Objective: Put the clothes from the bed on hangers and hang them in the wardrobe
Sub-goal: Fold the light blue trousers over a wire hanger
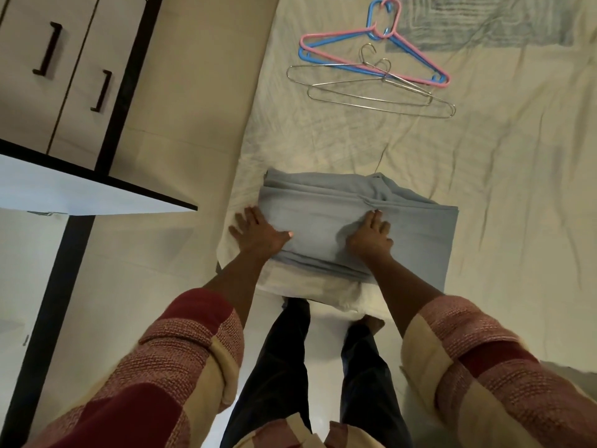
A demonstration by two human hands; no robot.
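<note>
A folded light-blue garment lies at the near corner of the bed. My left hand rests flat on its left edge, fingers spread, thumb on the cloth. My right hand presses on the middle of the garment with straight fingers pointing away from me. Further up the bed lie a pink hanger, a blue hanger under it and two wire hangers, overlapping. The wardrobe stands to the left with two closed doors and dark handles.
An open white wardrobe door with a dark edge juts out at the left, between me and the closed doors. Pale floor runs between wardrobe and bed. A grey patterned patch marks the sheet at the top right.
</note>
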